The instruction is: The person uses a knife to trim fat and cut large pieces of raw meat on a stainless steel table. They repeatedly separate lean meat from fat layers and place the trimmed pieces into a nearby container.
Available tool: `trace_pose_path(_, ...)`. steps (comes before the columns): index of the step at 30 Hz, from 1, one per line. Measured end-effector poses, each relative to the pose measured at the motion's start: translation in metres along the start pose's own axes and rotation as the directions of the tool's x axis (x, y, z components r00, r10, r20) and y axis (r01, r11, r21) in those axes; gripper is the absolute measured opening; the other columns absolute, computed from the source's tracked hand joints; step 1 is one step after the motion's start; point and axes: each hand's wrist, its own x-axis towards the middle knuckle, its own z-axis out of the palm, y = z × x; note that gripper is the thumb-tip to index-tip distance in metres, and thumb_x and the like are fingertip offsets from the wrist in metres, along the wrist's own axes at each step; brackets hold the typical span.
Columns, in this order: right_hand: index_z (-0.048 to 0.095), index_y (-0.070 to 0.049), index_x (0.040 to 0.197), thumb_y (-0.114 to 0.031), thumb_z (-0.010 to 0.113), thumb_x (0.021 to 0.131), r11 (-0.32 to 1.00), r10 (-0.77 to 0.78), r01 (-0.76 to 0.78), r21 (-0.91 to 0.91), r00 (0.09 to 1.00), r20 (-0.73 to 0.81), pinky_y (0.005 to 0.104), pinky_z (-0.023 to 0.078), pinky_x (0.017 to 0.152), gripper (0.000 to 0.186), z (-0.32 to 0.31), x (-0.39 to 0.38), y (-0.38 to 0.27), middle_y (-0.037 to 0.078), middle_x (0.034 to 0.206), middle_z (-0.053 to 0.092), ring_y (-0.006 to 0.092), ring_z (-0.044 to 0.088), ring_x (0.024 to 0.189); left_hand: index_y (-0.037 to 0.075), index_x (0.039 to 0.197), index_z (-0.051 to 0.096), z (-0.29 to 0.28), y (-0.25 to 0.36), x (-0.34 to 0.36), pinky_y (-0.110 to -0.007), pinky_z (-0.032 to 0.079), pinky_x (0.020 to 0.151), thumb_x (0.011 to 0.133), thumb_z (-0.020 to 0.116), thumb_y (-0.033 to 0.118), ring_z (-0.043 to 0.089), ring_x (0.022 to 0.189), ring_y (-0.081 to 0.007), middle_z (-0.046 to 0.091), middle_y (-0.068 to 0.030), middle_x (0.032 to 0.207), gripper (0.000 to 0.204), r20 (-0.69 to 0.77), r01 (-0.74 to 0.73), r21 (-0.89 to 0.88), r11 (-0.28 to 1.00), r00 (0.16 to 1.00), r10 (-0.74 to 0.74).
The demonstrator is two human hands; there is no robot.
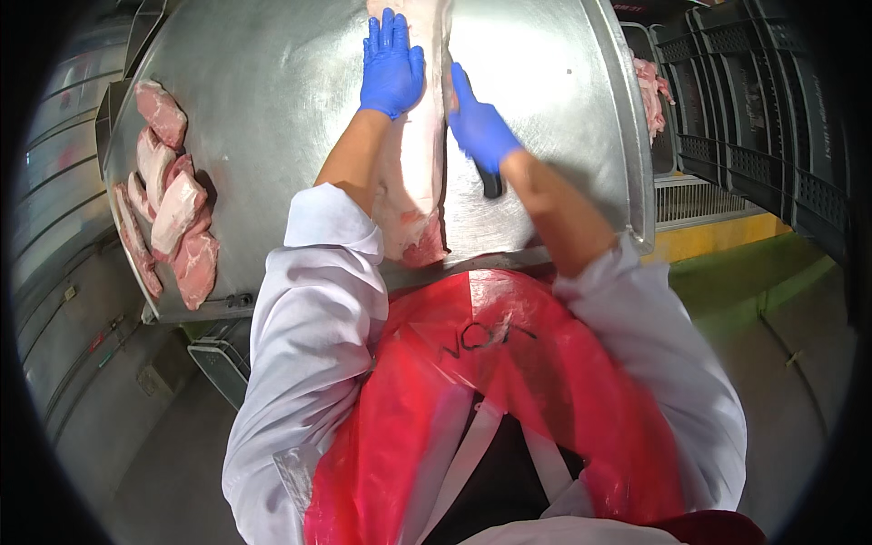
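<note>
A long slab of pale, fatty raw meat (409, 173) lies lengthwise on the metal table, its redder end near the front edge. My left hand (392, 77), in a blue glove, rests flat on the slab's far part with the fingers stretched out. Just right of the slab, my right hand (481, 127), also blue-gloved, is closed round a knife (491, 182). The dark handle end sticks out below my palm. The blade is hard to make out along the slab's right edge.
Several cut pieces of raw meat (177, 209) lie piled at the left edge of the metal table (282, 118). Beyond the right edge, a container holds more meat trimmings (650, 95). Dark plastic crates (763, 109) stand farther right, near a yellow step edge (718, 238).
</note>
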Motion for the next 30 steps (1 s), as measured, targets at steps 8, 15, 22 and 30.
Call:
trace_pose_path(8,0.013,-0.024,0.166,-0.011,0.049,0.097,0.989,-0.036,0.034,0.144,0.999,0.013,0.0345,0.054,0.053,0.079,-0.002,-0.013,-0.001,0.013,0.082,0.062,0.018,0.057,0.057,-0.004,0.157,0.029,-0.051,0.045,-0.114,-0.059,0.013,0.125,0.096,0.048,0.02,0.017,0.155,-0.0448,0.02,-0.025,0.167,0.069,0.214,-0.061,-0.067,0.996,0.974,0.074)
trace_pose_path(15,0.006,-0.022,0.166,-0.013,0.044,0.099,0.999,-0.01,0.015,-0.036,0.989,0.144,0.0374,0.053,0.055,0.078,0.031,-0.064,0.02,0.013,0.079,0.062,0.0184,0.056,0.058,-0.006,0.156,0.029,-0.053,0.051,-0.15,-0.061,0.012,0.124,0.095,0.045,0.018,0.017,0.155,-0.0455,0.02,-0.0258,0.167,0.068,0.108,0.045,-0.077,0.996,0.993,-0.037)
trace_pose_path(22,0.01,-0.024,0.167,-0.01,0.047,0.097,0.98,-0.047,0.029,0.195,0.995,0.09,0.0328,0.051,0.051,0.08,0.048,-0.09,0.022,0.006,0.074,0.056,0.0136,0.05,0.056,-0.008,0.155,0.031,-0.037,0.029,-0.138,-0.062,0.013,0.124,0.095,0.044,0.019,0.019,0.154,-0.0453,0.023,-0.0288,0.165,0.068,0.036,0.011,0.012,1.0,0.999,-0.012)
trace_pose_path(30,-0.002,-0.015,0.165,-0.008,0.046,0.099,0.964,-0.027,-0.017,0.266,0.987,0.161,0.0372,0.054,0.054,0.082,0.122,-0.217,0.068,0.018,0.084,0.067,0.0197,0.056,0.055,-0.008,0.156,0.027,-0.034,0.03,-0.178,-0.057,0.014,0.125,0.099,0.04,0.023,0.018,0.154,-0.0455,0.021,-0.031,0.165,0.066,0.007,-0.01,-0.095,0.995,1.0,0.01)
